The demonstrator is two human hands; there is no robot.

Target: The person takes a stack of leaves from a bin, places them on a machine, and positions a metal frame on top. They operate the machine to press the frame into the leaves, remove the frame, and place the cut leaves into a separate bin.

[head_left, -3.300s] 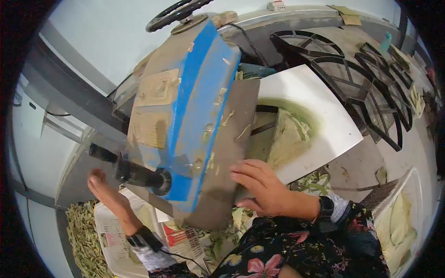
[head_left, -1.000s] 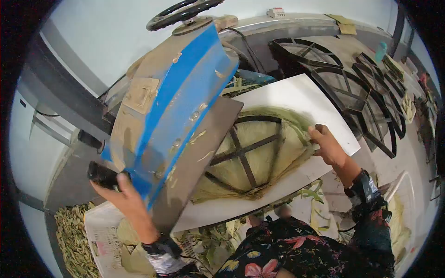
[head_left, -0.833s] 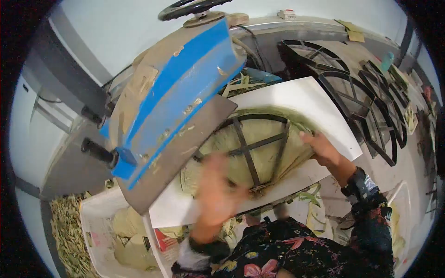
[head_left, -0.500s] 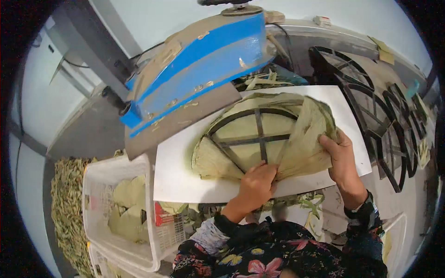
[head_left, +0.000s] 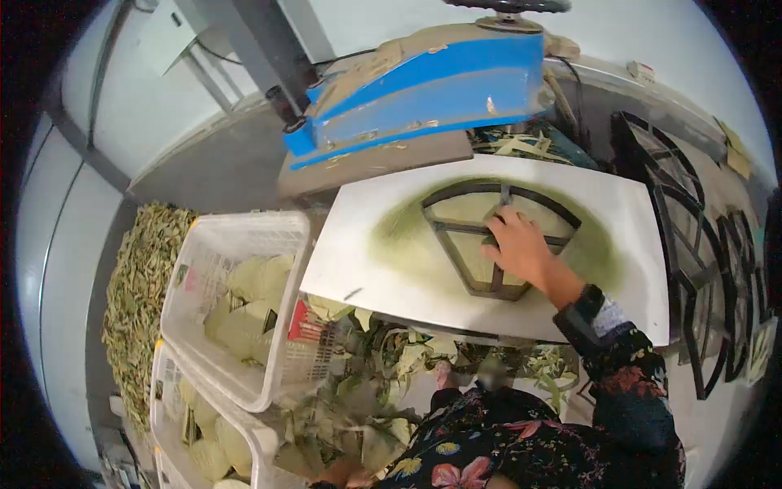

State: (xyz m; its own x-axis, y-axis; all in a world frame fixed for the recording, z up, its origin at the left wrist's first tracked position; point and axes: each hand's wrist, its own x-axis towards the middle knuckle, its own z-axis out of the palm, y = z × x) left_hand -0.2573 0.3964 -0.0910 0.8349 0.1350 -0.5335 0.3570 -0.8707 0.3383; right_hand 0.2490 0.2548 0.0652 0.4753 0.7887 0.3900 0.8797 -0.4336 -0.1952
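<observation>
A black fan-shaped cutting die (head_left: pixel 454 255) lies on the white board (head_left: pixel 358 236), over a patch stained green. Pale green shows between its bars. My right hand (head_left: pixel 521 247) reaches over the die from the right, fingers curled round the crossing bars near its middle. Low in the view, my left hand (head_left: pixel 346 473) is down by my body, smeared by motion and partly cut off by the bottom edge. Blurred leaf scraps (head_left: pixel 342 424) are just above it, beside the crates.
The blue press head (head_left: pixel 423 85) stands behind the board. White plastic crates (head_left: pixel 281 326) with cut leaf pieces stand at left, beside a heap of leaf strips (head_left: pixel 142 301). More black dies (head_left: pixel 692 277) lean at right. Leaf scraps (head_left: pixel 432 350) lie below the board.
The large leaves around the die have come off the board. My left hand has moved from the die down to the lower left; my right has gone from the leaf edge to the die's bars.
</observation>
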